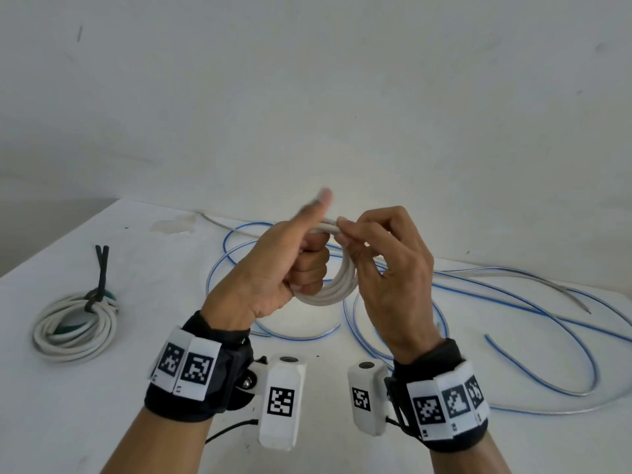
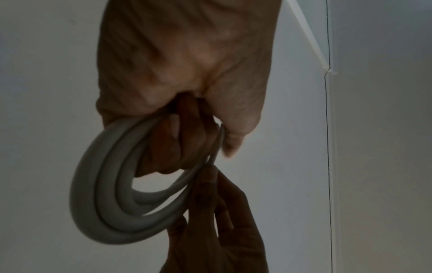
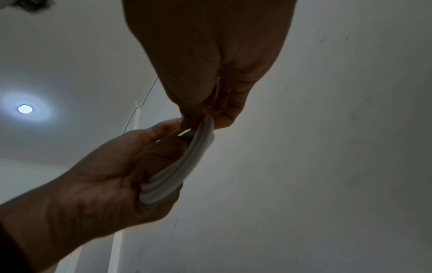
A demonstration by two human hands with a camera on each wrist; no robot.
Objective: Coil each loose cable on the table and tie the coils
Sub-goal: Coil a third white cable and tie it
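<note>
A: White coil (image 1: 337, 285)?
B: Held above the table's (image 1: 102, 388) middle. Left hand (image 1: 273, 271) grips it, fingers curled through the loops, thumb up. Right hand (image 1: 383, 268) pinches its top strand.
A: Surroundings?
B: Blue cable (image 1: 513, 336) lies loose beneath, toward the right edge. Tied coil (image 1: 73, 331) near the left edge.

White cable coil (image 1: 337, 285): smooth matt plastic sheath. Blue-striped cable (image 1: 513, 323): clear glossy plastic. Table (image 1: 102, 388): matt white, smooth. Wrist bands (image 1: 191, 388): black cloth, paper-like printed tags
</note>
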